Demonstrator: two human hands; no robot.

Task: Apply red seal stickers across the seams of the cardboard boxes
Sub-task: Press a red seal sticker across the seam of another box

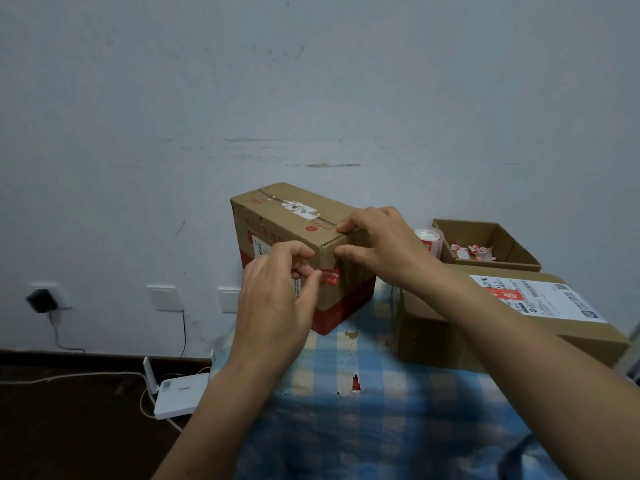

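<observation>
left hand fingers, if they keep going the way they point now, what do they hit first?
Most likely the red seal sticker on the near corner of the cardboard box. The left hand points up and right, its fingers at the sticker's left edge; whether they already touch is unclear.

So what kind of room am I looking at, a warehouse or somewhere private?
Most likely a room in a home, not a warehouse: the boxes sit on a blue checked cloth, a white router lies on the floor, and a charger hangs from a scuffed wall.
</observation>
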